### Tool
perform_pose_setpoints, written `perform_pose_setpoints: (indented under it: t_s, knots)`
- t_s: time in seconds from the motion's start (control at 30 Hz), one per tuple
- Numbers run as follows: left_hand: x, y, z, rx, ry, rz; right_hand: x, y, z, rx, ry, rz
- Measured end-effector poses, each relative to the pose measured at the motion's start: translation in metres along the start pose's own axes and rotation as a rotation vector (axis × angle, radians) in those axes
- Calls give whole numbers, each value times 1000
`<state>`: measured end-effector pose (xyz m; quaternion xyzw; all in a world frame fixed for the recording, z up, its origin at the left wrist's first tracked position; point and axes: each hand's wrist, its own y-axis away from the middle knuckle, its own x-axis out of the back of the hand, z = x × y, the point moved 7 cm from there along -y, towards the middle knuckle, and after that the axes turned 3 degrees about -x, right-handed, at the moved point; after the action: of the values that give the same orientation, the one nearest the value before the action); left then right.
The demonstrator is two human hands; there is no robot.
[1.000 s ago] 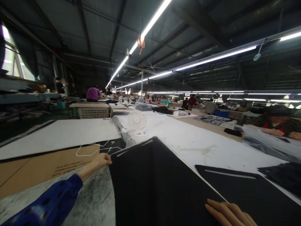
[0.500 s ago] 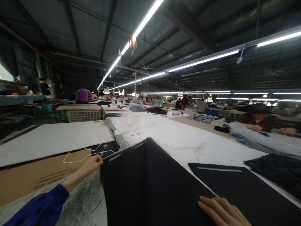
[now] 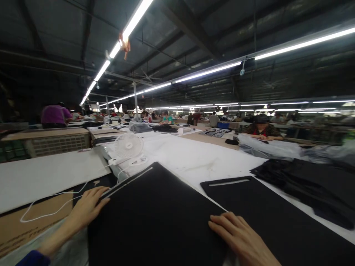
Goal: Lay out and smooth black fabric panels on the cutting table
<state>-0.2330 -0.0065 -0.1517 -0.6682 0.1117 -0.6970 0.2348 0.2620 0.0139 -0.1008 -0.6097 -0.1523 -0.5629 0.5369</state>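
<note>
A large black fabric panel (image 3: 155,218) lies in front of me, one corner pointing away, with a pale slot along its far left edge. My left hand (image 3: 88,205) is at the panel's left corner, fingers stretched and thumb apart, touching the edge. On the right edge, my right hand (image 3: 235,231) rests with its fingers laid out over the material. Beside it on the right is a second black panel (image 3: 266,210) with a similar pale slot. The undersides of both hands are hidden.
A small white fan (image 3: 129,145) stands beyond the left corner, its white cable (image 3: 41,216) looping over a printed cardboard sheet (image 3: 36,229). Crumpled black fabric (image 3: 307,184) lies at the right. Across the white table (image 3: 191,151), a co-worker (image 3: 262,129) sits behind clear plastic sheeting (image 3: 271,146).
My left hand has gone from a pinch at the panel's corner to stretched fingers. The panel's crease has flattened out. My right hand remains on the right edge. The view has turned right.
</note>
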Motion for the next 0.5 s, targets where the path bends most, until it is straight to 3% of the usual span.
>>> perform_pose_setpoints:
  t_s: [0.07, 0.13, 0.2, 0.27, 0.33, 0.4, 0.5]
  knots:
    - [-10, -6, 38, -168, 98, -89, -1, 0, 3, -78, -83, -101]
    - [-16, -10, 68, -253, 165, -190, -1, 2, 6, -156, -181, -201]
    - [-13, -14, 85, -256, 206, -239, 1, 4, 10, -211, -276, -281]
    - [-6, -19, 88, -214, 232, -265, 7, 8, 13, -201, -355, -330]
    - [-5, -21, 74, -120, 215, -344, 16, 11, 16, -170, -398, -333]
    - [-7, -21, 43, 25, 158, -393, 27, 13, 23, -173, -405, -303]
    - [-1, -14, -13, 271, 138, -264, 42, 21, 36, -232, -396, -274]
